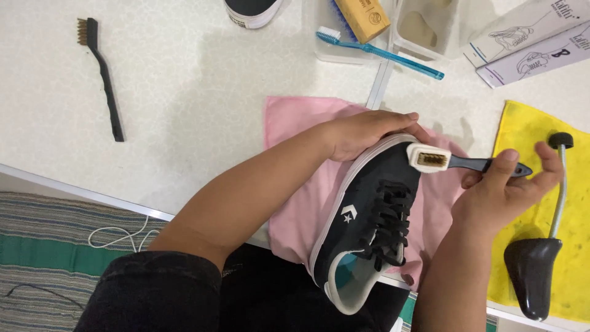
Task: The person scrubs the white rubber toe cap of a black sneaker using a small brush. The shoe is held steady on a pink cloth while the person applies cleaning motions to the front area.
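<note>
Black sneaker, laces up on the pink cloth at the desk edge: left hand clasps its toe, right hand pinches the small brush there; brushing judged under way, upper apparently unfinished.

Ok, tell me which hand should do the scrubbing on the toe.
Right. The right hand already holds the small brush at the black sneaker toe; the left hand steadies it.
</note>
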